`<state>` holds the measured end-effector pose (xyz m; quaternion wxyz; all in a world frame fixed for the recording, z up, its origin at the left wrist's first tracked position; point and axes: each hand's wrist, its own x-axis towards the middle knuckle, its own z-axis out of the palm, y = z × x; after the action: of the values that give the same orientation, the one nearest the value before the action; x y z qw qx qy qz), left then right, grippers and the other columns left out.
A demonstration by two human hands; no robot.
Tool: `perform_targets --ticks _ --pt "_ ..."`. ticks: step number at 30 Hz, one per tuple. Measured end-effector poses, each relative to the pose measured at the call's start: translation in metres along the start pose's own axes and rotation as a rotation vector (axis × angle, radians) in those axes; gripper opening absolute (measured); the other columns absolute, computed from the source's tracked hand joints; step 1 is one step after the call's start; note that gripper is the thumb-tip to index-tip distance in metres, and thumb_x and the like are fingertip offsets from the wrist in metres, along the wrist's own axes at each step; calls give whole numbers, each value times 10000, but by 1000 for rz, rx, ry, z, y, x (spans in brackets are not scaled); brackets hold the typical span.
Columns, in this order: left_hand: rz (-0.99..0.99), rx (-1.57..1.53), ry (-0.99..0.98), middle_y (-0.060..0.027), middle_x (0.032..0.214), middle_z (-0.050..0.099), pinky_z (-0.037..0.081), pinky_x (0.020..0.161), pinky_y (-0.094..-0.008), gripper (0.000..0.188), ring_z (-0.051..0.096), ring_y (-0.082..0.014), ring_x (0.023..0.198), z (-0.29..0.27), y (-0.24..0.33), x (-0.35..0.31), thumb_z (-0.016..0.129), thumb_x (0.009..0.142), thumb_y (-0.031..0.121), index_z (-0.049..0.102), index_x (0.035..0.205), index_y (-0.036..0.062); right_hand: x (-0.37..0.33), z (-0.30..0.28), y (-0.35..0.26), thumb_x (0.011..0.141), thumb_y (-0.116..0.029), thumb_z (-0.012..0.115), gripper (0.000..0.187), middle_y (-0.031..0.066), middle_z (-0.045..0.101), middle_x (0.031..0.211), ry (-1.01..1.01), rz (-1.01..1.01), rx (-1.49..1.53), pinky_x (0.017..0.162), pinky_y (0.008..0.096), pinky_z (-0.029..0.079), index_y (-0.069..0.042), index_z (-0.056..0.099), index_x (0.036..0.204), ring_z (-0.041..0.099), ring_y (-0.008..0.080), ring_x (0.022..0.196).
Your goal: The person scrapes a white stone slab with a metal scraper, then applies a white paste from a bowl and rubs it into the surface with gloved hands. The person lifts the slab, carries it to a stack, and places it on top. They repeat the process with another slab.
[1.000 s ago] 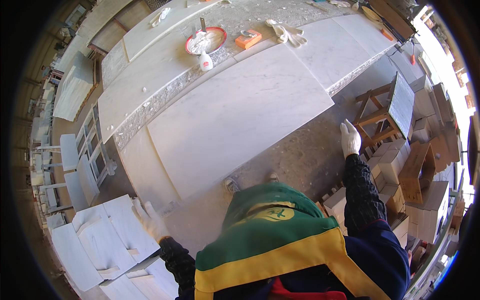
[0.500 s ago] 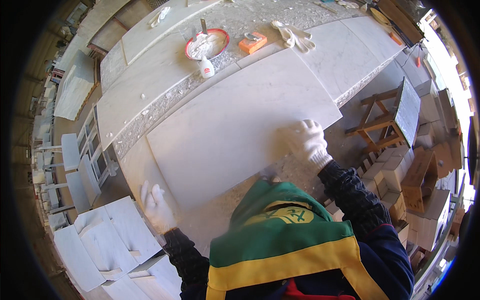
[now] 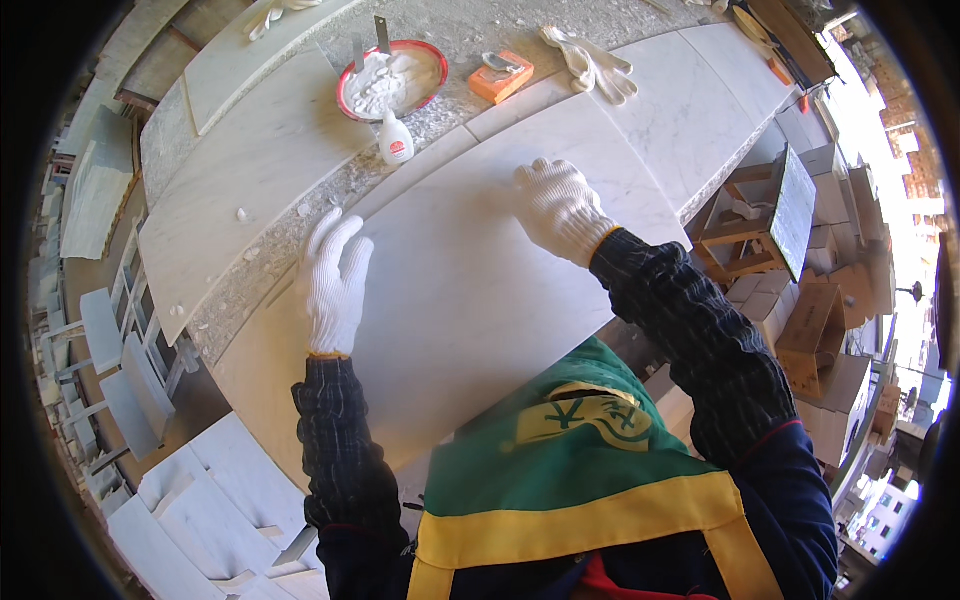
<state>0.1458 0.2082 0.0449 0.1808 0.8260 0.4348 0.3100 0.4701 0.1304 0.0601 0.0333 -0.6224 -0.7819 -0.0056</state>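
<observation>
A pale, faintly veined marble slab (image 3: 500, 290) lies flat on the bench in front of me. My right hand (image 3: 562, 212), in a white knit glove, is curled down against the slab's surface towards its far side. Its fingers are folded, and whatever may be under them is hidden. Over the left part of the slab is my left hand (image 3: 335, 285), also gloved, its fingers spread and holding nothing. Beyond the slab stand a red-rimmed bowl (image 3: 442, 78) of white paste with a scraper (image 3: 382, 36) in it, and a white bottle (image 3: 396, 141).
An orange block (image 3: 492, 88) and spare white gloves (image 3: 598, 68) lie past the slab. More marble pieces (image 3: 260, 110) cover the far bench. Marble slabs (image 3: 215, 505) are stacked at lower left. To the right are a wooden stand (image 3: 735, 262) and cardboard boxes (image 3: 815, 330).
My right hand has moved from the slab's near right edge to its far side. My left hand has come up from the near left corner over the slab. The view has shifted slightly.
</observation>
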Motion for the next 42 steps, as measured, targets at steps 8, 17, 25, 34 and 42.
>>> perform_targets --ticks 8,17,25,34,42 --pt "-126 -42 -12 -170 1392 624 445 1126 -425 404 584 -325 1294 44 -5 54 746 951 219 677 1308 42 2 -4 21 922 -107 608 323 58 715 996 -29 -251 12 804 430 555 -224 751 1186 675 285 980" --pt "-246 296 171 -155 1229 677 514 950 -478 656 639 -360 1112 93 7 86 839 818 465 657 1338 108 96 21 73 950 -126 675 252 18 726 1178 4 -68 135 937 339 569 -173 731 1191 672 222 1145" --pt "-212 403 244 -76 994 724 505 846 -507 473 643 -322 1001 108 9 96 817 823 479 738 1132 130 185 11 78 957 -163 721 248 148 762 1052 84 86 266 812 367 627 -108 701 1198 763 305 946" --pt "-274 283 189 -79 932 723 488 858 -491 377 647 -318 958 108 9 96 799 844 456 746 949 98 200 -13 55 991 -113 674 333 104 751 1207 1 -124 -39 871 369 628 -113 685 1324 754 309 1031" --pt "-246 255 283 -64 936 727 475 883 -498 364 648 -308 960 109 8 95 810 830 441 767 980 113 215 15 47 970 -270 708 358 163 764 1058 46 -311 -216 794 370 632 -101 673 1283 773 288 898"
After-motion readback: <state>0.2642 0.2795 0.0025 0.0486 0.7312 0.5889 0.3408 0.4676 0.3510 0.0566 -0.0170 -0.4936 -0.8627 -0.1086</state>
